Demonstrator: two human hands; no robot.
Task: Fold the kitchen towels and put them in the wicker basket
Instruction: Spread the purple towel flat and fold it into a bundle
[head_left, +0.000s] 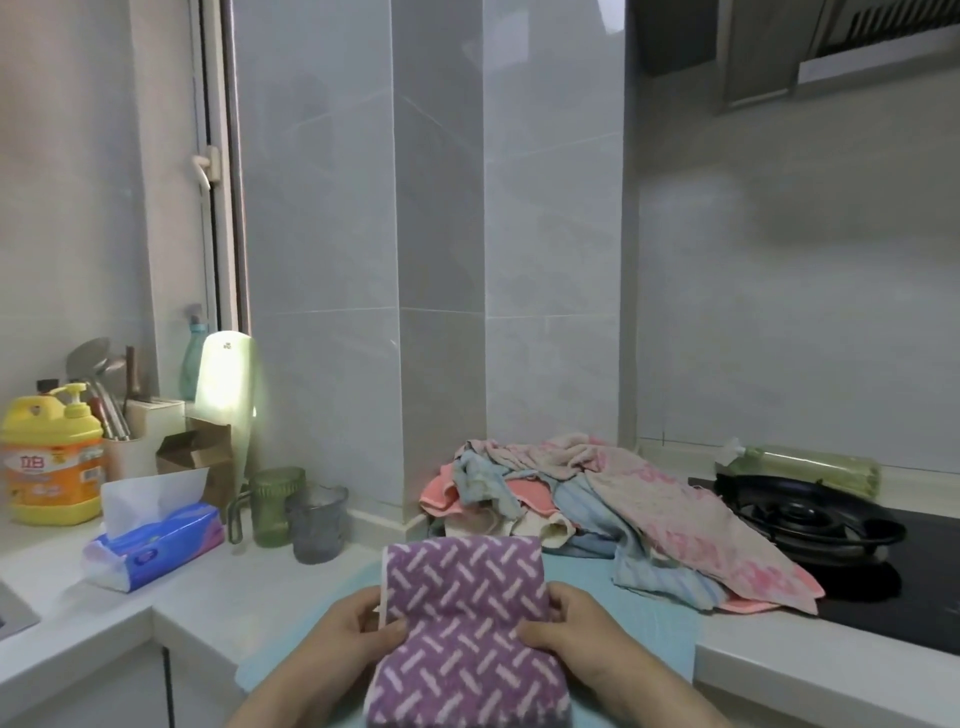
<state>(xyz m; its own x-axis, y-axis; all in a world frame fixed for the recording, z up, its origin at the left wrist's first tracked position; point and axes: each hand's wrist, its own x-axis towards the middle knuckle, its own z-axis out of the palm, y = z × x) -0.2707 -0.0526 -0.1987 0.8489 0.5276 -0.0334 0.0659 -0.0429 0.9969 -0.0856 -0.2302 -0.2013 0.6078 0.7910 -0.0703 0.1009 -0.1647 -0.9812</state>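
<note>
The left hand (358, 626) and the right hand (569, 631) each grasp a side edge of the purple terry kitchen towel with white dashes (462, 587), fingers curled round the cloth roughly midway along its length. Gripping there on both sides seems meant to set a straight crease. The far half lies away from the person with a rounded far edge, which suggests it is already doubled, and the near half drops toward the body. The towel is held at the near centre, just over a pale turquoise cloth spread flat (649, 618) on the white counter (234, 597), probably kept there as a clean folding surface. To the far right sits a loose heap of pink, blue and cream towels (597, 493), within reach and waiting their turn; one pink-printed corner trails onto the black gas hob (883, 597). A blue pack of tissues (156, 545) and two ribbed tumblers (296, 512) stand to the left, well apart from the work. The wicker basket is not in view, so where the folded towel goes cannot be told.
</note>
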